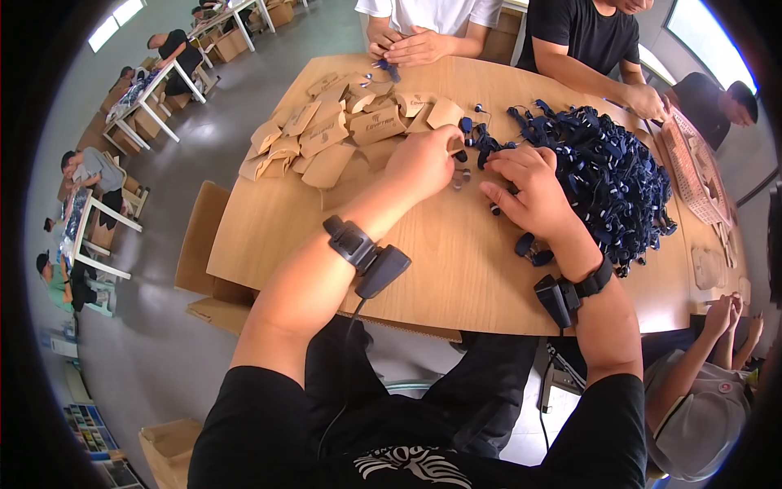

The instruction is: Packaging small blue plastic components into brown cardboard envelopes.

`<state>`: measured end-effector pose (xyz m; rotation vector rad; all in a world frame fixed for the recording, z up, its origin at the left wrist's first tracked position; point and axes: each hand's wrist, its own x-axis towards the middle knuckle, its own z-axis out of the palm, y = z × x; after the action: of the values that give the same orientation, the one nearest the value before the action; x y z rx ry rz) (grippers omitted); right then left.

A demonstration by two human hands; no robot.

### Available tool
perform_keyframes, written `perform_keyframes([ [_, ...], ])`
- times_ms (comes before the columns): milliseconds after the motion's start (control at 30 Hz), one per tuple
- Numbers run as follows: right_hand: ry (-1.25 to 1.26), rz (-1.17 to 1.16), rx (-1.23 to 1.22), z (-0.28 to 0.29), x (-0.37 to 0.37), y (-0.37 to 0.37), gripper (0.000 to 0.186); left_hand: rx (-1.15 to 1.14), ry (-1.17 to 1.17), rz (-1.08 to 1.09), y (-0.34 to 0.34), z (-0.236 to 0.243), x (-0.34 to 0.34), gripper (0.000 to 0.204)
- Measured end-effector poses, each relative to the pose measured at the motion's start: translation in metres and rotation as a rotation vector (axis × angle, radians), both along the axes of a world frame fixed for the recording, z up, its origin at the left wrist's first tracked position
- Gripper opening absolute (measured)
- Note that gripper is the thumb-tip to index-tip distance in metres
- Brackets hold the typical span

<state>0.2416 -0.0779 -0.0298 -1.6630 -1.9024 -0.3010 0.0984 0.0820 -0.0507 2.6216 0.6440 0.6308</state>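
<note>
My left hand (422,163) is closed at the pile's edge of brown folded card sleeves (314,122); its fingertips are pinched and what they hold is unclear. Just beside it lie small navy items (485,147) with cords, and a blurred small piece (461,176) shows below the fingers. My right hand (525,187) has fingers apart and curved over those loose navy pieces, the thumb spread, nothing visibly held. A large tangled heap of the navy items (607,179) lies to its right on the wooden table (269,236). Both wrists carry black strapped devices.
Two co-workers' hands (415,47) (648,102) work at the far side. A pink basket (692,163) stands at the right, with a person (692,416) close at lower right. Cardboard boxes (195,236) sit under the table's left edge. Other people work at white tables (155,106) leftward.
</note>
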Motion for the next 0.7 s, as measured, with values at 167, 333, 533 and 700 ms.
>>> perform_keyframes([
  [167,0.067,-0.111,0.093,-0.002,0.001,0.002,0.036,-0.823,-0.451,-0.191,-0.007,0.013,-0.003,0.023],
  [333,0.255,-0.029,0.174,-0.007,-0.005,0.004,0.042,-1.256,-0.599,-0.692,-0.020,0.031,-0.016,0.030],
  [533,0.935,0.342,-0.107,-0.010,-0.009,-0.002,0.025,-1.342,-0.586,-0.903,-0.021,0.038,-0.022,0.031],
  [700,1.152,0.274,-0.003,-0.013,-0.009,0.005,0.017,-0.748,-0.566,-0.645,-0.018,0.032,-0.019,0.037],
])
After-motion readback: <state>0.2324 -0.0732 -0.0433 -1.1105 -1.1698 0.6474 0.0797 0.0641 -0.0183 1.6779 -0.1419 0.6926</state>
